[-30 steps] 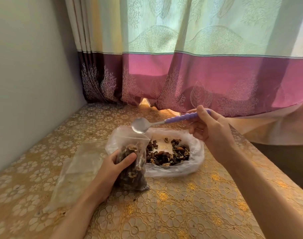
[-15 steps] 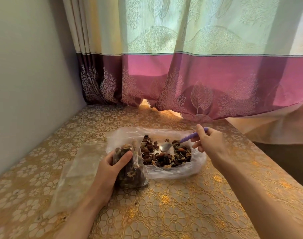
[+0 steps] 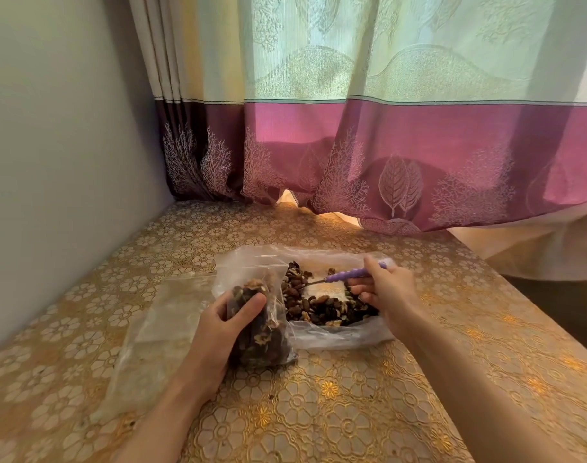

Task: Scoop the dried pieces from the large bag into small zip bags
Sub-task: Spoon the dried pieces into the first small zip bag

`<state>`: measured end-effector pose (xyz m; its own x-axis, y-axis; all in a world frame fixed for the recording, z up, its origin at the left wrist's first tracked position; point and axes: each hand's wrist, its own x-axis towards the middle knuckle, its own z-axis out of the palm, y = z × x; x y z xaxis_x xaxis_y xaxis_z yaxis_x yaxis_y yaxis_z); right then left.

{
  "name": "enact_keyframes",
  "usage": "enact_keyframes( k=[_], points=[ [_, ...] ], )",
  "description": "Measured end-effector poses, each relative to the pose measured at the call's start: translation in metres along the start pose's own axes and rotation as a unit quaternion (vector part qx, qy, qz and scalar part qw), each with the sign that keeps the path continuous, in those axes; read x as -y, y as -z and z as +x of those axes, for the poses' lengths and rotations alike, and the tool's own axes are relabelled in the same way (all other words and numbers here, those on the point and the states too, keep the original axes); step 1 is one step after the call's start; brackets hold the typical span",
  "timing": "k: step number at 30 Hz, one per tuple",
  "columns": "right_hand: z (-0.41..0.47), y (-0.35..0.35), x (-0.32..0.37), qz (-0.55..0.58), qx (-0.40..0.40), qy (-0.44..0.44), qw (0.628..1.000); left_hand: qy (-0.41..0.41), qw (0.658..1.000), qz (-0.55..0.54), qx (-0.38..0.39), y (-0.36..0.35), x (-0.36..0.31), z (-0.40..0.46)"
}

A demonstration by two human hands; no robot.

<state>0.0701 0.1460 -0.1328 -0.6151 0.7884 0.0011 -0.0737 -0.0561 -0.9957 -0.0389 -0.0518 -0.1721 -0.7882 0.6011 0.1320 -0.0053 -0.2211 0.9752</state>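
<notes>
A large clear bag (image 3: 338,335) lies open on the table with dark dried pieces (image 3: 322,310) inside. My left hand (image 3: 218,329) grips a small zip bag (image 3: 262,329) that stands upright just left of it, mostly full of the pieces, its mouth open at the top. My right hand (image 3: 388,292) holds the purple handle of a spoon (image 3: 352,274). The spoon's bowl is down among the pieces in the large bag and is mostly hidden.
Several empty clear zip bags (image 3: 155,332) lie flat to the left of my left hand. The table has a gold floral cover (image 3: 318,412). A grey wall stands at the left, a pink and green curtain (image 3: 385,145) hangs at the back, and the table edge drops off at the right.
The spoon was above the small bag's mouth, empty. My right hand has brought it down and to the right into the large bag. My left hand has kept hold of the small bag.
</notes>
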Motion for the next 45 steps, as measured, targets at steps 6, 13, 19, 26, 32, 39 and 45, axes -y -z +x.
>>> enact_keyframes(
  k=[6, 13, 19, 26, 32, 39, 45],
  points=[
    [-0.002, 0.006, 0.001, 0.016, -0.034, 0.002, 0.999, 0.002, 1.0, 0.006, 0.007, 0.0, 0.0, 0.0],
    [-0.006, 0.013, 0.013, 0.053, -0.039, 0.039, 0.997, -0.005, 1.0, 0.026, 0.013, 0.001, 0.001, 0.0],
    [-0.01, 0.011, 0.04, 0.121, -0.013, 0.051, 0.991, -0.014, 0.999, 0.044, 0.025, 0.001, 0.002, 0.0],
    [-0.023, 0.004, 0.057, 0.131, 0.065, 0.089, 0.985, -0.011, 0.999, 0.044, 0.03, 0.001, 0.001, 0.0],
    [-0.033, -0.001, 0.059, 0.071, 0.141, 0.144, 0.977, 0.0, 0.999, 0.03, 0.031, 0.001, 0.001, -0.001],
    [-0.036, -0.001, 0.063, 0.064, 0.136, 0.195, 0.969, -0.006, 0.998, 0.031, 0.051, 0.0, -0.002, -0.002],
    [-0.027, 0.011, 0.058, 0.094, 0.104, 0.198, 0.97, -0.014, 0.998, 0.031, 0.047, 0.0, -0.003, -0.002]
  ],
)
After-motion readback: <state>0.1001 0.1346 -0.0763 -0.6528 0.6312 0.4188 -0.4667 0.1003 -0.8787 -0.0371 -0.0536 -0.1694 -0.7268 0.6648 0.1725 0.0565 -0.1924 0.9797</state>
